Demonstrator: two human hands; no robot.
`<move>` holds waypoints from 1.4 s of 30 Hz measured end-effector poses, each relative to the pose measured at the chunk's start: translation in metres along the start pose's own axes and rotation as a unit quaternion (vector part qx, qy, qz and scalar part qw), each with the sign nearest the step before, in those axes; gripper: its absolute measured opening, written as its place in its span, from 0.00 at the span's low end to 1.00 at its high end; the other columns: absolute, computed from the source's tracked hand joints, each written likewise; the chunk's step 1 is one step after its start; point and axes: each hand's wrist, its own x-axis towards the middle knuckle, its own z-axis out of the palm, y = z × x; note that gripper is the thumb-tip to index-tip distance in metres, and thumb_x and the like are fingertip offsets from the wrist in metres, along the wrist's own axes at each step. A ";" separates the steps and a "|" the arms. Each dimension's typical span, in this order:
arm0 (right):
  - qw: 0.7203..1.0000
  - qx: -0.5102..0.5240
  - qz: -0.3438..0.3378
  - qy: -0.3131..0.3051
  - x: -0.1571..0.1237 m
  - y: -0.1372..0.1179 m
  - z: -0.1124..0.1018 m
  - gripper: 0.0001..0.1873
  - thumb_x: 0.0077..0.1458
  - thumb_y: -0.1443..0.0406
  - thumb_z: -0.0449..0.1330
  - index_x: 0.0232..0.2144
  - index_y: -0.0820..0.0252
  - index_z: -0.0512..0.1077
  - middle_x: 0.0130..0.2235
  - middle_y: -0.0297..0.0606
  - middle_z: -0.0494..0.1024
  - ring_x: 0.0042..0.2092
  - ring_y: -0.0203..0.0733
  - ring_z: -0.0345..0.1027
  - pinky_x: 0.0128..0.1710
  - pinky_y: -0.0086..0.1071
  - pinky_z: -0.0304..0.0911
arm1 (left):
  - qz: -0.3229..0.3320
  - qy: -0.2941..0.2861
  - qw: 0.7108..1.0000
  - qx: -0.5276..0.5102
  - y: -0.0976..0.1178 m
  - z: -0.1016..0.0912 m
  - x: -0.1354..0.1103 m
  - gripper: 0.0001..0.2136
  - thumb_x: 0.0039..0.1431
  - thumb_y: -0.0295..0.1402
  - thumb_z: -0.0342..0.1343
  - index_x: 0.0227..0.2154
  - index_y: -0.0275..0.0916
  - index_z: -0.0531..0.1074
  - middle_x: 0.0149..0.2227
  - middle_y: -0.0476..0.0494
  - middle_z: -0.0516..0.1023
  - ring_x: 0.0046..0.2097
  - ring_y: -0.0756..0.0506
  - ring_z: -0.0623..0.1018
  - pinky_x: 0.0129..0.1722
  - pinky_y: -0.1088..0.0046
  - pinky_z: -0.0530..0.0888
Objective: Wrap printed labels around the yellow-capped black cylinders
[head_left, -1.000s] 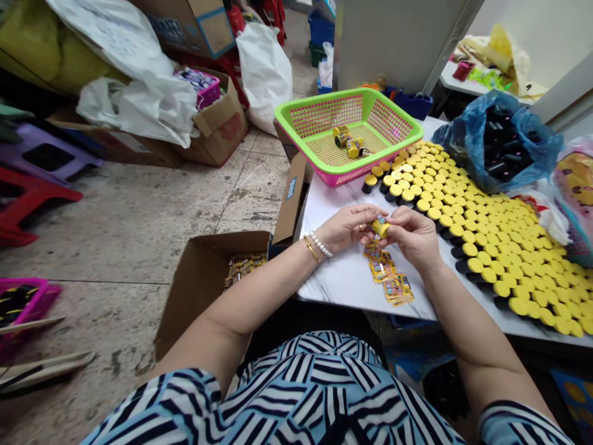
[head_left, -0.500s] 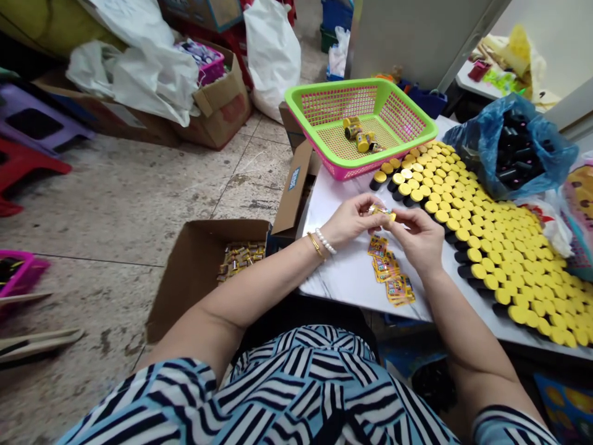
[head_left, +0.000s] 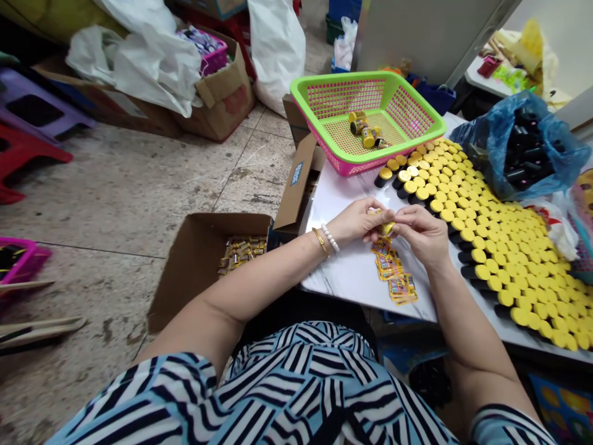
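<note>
Over the table's near part, my left hand is closed around a small yellow-capped cylinder, mostly hidden by the fingers. From the other side, the thumb and fingertips of my right hand pinch at its edge; whether they grip the cylinder or a label on it I cannot tell. Just below the hands lie small piles of printed yellow labels, fanned towards the table's front edge. To the right stand many black cylinders with yellow caps, packed in rows.
A green-and-pink basket holding several labelled cylinders stands at the back. At the right is a blue plastic bag of black pieces. An open cardboard box with small yellow-brown items sits left of the table. Stools, boxes and sacks line the floor.
Both hands have stayed together while the fingers shifted around the small piece; its yellow cap now faces up between them. The view has moved slightly.
</note>
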 end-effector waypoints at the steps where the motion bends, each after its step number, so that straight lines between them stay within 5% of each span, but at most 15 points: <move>1: 1.000 -0.004 -0.014 0.010 0.000 0.001 0.001 0.10 0.54 0.66 0.73 0.39 0.48 0.85 0.39 0.36 0.78 0.39 0.38 0.76 0.34 0.33 0.78 | -0.003 -0.013 1.000 -0.015 0.002 0.000 -0.001 0.27 0.54 0.56 0.68 0.36 0.35 0.70 0.25 0.46 0.78 0.20 0.54 0.73 0.17 0.81 0.63; 8: 0.997 0.007 -0.048 0.063 0.001 0.001 0.003 0.10 0.56 0.65 0.72 0.41 0.48 0.83 0.39 0.34 0.76 0.34 0.36 0.76 0.32 0.34 0.78 | -0.042 -0.065 0.993 -0.084 0.010 -0.006 -0.002 0.19 0.61 0.46 0.67 0.36 0.32 0.75 0.29 0.43 0.81 0.24 0.53 0.78 0.22 0.80 0.73; 14: 0.994 -0.052 -0.069 0.067 -0.001 0.000 0.002 0.05 0.56 0.62 0.72 0.37 0.50 0.84 0.37 0.34 0.75 0.32 0.36 0.74 0.32 0.34 0.77 | -0.075 -0.039 0.995 -0.054 0.005 -0.007 0.001 0.24 0.58 0.53 0.66 0.31 0.32 0.74 0.22 0.46 0.78 0.17 0.55 0.72 0.16 0.82 0.67; 18: 0.994 -0.096 -0.053 0.027 -0.001 -0.001 0.005 0.19 0.54 0.58 0.73 0.49 0.46 0.82 0.44 0.37 0.78 0.40 0.40 0.76 0.41 0.38 0.78 | -0.087 -0.032 0.995 -0.039 0.003 -0.008 0.003 0.28 0.57 0.58 0.64 0.29 0.32 0.74 0.21 0.45 0.78 0.16 0.55 0.72 0.16 0.80 0.67; 21: 0.990 -0.130 -0.049 0.006 0.001 -0.004 0.000 0.23 0.55 0.56 0.72 0.53 0.43 0.80 0.49 0.39 0.78 0.40 0.41 0.76 0.42 0.40 0.77 | -0.055 -0.026 0.998 -0.018 0.001 -0.004 0.000 0.28 0.57 0.59 0.63 0.31 0.33 0.74 0.25 0.43 0.79 0.19 0.53 0.74 0.18 0.78 0.69; 24: 0.968 -0.229 -0.076 0.068 0.006 -0.004 -0.021 0.20 0.58 0.55 0.69 0.52 0.46 0.81 0.45 0.41 0.80 0.38 0.44 0.75 0.41 0.41 0.75 | 0.039 0.069 0.995 0.058 0.009 0.004 -0.007 0.24 0.58 0.54 0.66 0.36 0.36 0.72 0.29 0.44 0.80 0.23 0.52 0.76 0.21 0.77 0.70; 26: 0.925 -0.345 -0.079 0.135 0.010 -0.001 -0.042 0.18 0.60 0.54 0.66 0.51 0.50 0.81 0.43 0.43 0.81 0.39 0.46 0.74 0.42 0.42 0.74 | 0.144 0.141 0.967 0.153 0.027 0.002 -0.006 0.20 0.58 0.48 0.68 0.40 0.38 0.73 0.33 0.44 0.81 0.29 0.51 0.78 0.27 0.75 0.73; 29: 0.836 -0.515 -0.030 0.185 0.012 0.007 -0.072 0.17 0.62 0.54 0.63 0.47 0.56 0.83 0.41 0.46 0.81 0.42 0.51 0.74 0.46 0.46 0.71 | 0.295 0.226 0.871 0.320 0.071 -0.018 0.016 0.15 0.57 0.41 0.69 0.44 0.40 0.76 0.38 0.44 0.80 0.40 0.45 0.80 0.41 0.68 0.76; 33: 0.785 -0.602 0.053 0.139 0.010 0.016 -0.088 0.17 0.58 0.57 0.66 0.45 0.59 0.83 0.43 0.50 0.79 0.46 0.56 0.71 0.46 0.49 0.68 | 0.335 0.280 0.766 0.472 0.108 -0.059 0.062 0.13 0.60 0.38 0.67 0.44 0.40 0.75 0.41 0.42 0.78 0.48 0.40 0.78 0.56 0.56 0.72; 35: 0.789 -0.596 0.068 0.131 0.009 0.017 -0.087 0.15 0.58 0.58 0.67 0.44 0.60 0.83 0.44 0.50 0.78 0.46 0.55 0.69 0.46 0.48 0.67 | 0.345 0.269 0.731 0.524 0.096 -0.059 0.067 0.15 0.61 0.40 0.66 0.47 0.39 0.74 0.46 0.39 0.78 0.53 0.37 0.75 0.61 0.51 0.68; 38: 0.800 -0.583 0.069 0.125 0.009 0.018 -0.085 0.14 0.60 0.57 0.65 0.41 0.62 0.83 0.44 0.50 0.76 0.48 0.54 0.66 0.46 0.48 0.65 | 0.371 0.195 0.704 0.573 0.048 -0.027 0.040 0.16 0.63 0.41 0.64 0.50 0.41 0.74 0.52 0.36 0.76 0.59 0.34 0.71 0.63 0.49 0.65; 42: 0.809 -0.570 0.067 0.126 0.009 0.015 -0.087 0.15 0.61 0.57 0.64 0.42 0.63 0.81 0.44 0.48 0.76 0.51 0.56 0.64 0.47 0.49 0.66 | 0.262 0.038 0.711 0.652 -0.012 0.012 -0.002 0.11 0.63 0.38 0.64 0.46 0.41 0.78 0.48 0.37 0.76 0.52 0.37 0.73 0.55 0.54 0.70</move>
